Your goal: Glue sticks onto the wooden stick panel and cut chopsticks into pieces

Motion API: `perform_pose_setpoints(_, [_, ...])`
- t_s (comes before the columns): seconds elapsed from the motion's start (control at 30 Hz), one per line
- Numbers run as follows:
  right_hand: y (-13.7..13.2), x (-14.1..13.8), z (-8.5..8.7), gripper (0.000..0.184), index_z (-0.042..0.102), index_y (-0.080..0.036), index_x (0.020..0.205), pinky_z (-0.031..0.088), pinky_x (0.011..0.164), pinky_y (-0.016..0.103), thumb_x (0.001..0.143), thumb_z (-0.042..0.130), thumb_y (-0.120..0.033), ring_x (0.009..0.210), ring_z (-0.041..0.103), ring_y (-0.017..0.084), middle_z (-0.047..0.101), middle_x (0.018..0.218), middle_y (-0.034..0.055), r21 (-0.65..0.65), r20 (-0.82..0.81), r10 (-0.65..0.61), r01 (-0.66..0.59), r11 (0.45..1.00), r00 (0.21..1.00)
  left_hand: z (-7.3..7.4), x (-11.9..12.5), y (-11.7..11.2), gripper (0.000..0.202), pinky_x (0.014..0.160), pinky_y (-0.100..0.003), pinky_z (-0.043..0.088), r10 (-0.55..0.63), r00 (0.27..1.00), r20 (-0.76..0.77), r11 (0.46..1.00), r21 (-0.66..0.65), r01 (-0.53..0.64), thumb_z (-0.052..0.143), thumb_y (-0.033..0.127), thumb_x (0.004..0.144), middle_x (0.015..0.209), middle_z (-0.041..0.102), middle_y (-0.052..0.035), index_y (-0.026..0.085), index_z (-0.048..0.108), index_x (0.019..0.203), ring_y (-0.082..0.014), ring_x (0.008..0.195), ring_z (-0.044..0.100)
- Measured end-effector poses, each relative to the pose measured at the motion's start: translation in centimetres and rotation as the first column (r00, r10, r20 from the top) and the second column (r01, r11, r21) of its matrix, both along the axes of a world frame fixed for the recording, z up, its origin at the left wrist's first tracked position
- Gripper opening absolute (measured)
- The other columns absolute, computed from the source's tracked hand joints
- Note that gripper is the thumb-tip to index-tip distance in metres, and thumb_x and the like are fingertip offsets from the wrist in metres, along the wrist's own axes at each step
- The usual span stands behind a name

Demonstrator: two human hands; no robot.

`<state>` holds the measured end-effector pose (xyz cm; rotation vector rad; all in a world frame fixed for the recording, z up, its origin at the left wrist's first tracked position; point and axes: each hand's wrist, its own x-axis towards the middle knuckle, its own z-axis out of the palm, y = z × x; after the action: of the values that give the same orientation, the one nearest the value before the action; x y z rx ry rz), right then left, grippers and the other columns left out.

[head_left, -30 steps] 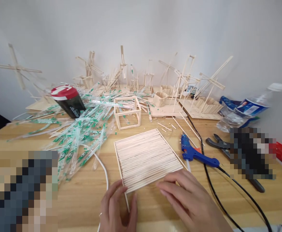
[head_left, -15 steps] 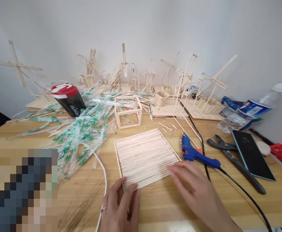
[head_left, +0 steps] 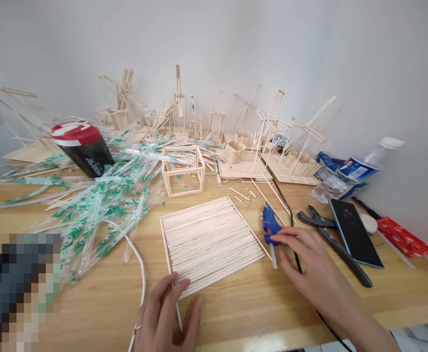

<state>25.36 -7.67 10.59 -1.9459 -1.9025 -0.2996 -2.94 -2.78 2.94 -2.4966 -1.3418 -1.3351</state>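
A square panel of thin wooden sticks [head_left: 210,244] lies flat on the table, with longer sticks along its two sides. My left hand [head_left: 166,315] rests at its near left corner, fingertips touching the panel and the end of the side stick, thumb apart. To the panel's right lies a blue hot glue gun [head_left: 270,224], a translucent glue stick [head_left: 273,256] poking out of its back end. My right hand [head_left: 314,269] is over the gun's handle, fingers stretched and thumb apart. The fingers hide most of the handle. Behind the panel stands a stick cube frame [head_left: 183,172].
Green-printed plastic wrappers [head_left: 93,215] spread at left beside a dark red-lidded cup [head_left: 84,149]. Stick windmill models [head_left: 268,122] line the wall. Pliers [head_left: 340,249], a phone [head_left: 356,232] and a plastic bottle [head_left: 364,164] are at right. A white cable [head_left: 140,264] runs left of the panel.
My right hand has left the panel's near right edge and moved right to the glue gun. My left hand stays at the near left corner. The view has shifted slightly to the right.
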Motion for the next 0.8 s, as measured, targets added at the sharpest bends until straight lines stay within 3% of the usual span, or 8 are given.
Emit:
perform_pose_setpoints(0.1, [0.1,-3.3,0.3,0.017,0.065,-0.022,0.09,0.049,0.075,0.036,0.091,0.048,-0.018,0.085,0.059,0.021,0.064,0.088,0.0054,-0.021,-0.104,0.178,-0.181,0.983,0.978,0.5,0.2,-0.7,0.03,0.087,-0.036,0.049,0.017,0.993,0.12,0.987,-0.161,0.003,0.058,0.038,0.085,0.116,0.059,-0.0074,0.024,0.056,0.112,-0.0206,0.103,0.06])
perform_pose_setpoints(0.2, [0.3,-5.5,-0.3,0.017,0.064,-0.021,0.091,0.047,0.075,0.034,0.094,0.048,-0.017,0.082,0.058,0.019,0.065,0.087,0.0037,-0.048,-0.177,0.263,-0.275,0.96,0.948,1.0,0.3,-1.2,0.026,0.091,-0.035,0.046,0.0,0.975,0.223,0.979,-0.199,0.046,0.056,0.033,0.087,0.117,0.058,-0.007,0.024,0.055,0.111,-0.0197,0.106,0.058])
perform_pose_setpoints(0.4, [0.6,-6.4,-1.2,0.018,0.064,-0.021,0.087,0.045,0.074,0.036,0.094,0.048,-0.018,0.081,0.056,0.02,0.066,0.084,0.0018,-0.073,-0.143,0.261,-0.273,0.959,0.955,0.6,0.2,-1.0,0.021,0.092,-0.03,0.043,-0.029,0.961,0.276,0.987,-0.142,0.07,0.058,0.03,0.086,0.114,0.06,-0.0042,0.024,0.058,0.106,-0.0167,0.103,0.059])
perform_pose_setpoints(0.67, [0.8,-6.3,-1.0,0.011,0.063,-0.02,0.084,0.049,0.068,0.032,0.082,0.066,-0.01,0.075,0.059,0.019,0.065,0.083,0.0005,-0.196,-0.114,0.227,-0.246,0.949,0.967,0.2,-0.1,-0.6,0.015,0.082,-0.026,0.048,-0.058,0.961,0.27,0.996,-0.056,0.076,0.057,0.029,0.086,0.107,0.063,-0.0035,0.023,0.059,0.1,-0.0147,0.095,0.063])
perform_pose_setpoints(0.8, [1.1,-6.5,-1.0,0.012,0.062,-0.021,0.079,0.05,0.064,0.031,0.081,0.064,-0.009,0.073,0.059,0.02,0.064,0.079,0.0012,-0.22,-0.015,0.28,-0.276,0.936,0.96,-0.1,-0.1,-1.2,0.012,0.078,-0.026,0.051,0.041,0.921,0.388,0.996,-0.089,-0.008,0.053,0.032,0.089,0.1,0.065,-0.0035,0.023,0.06,0.091,-0.0144,0.089,0.065])
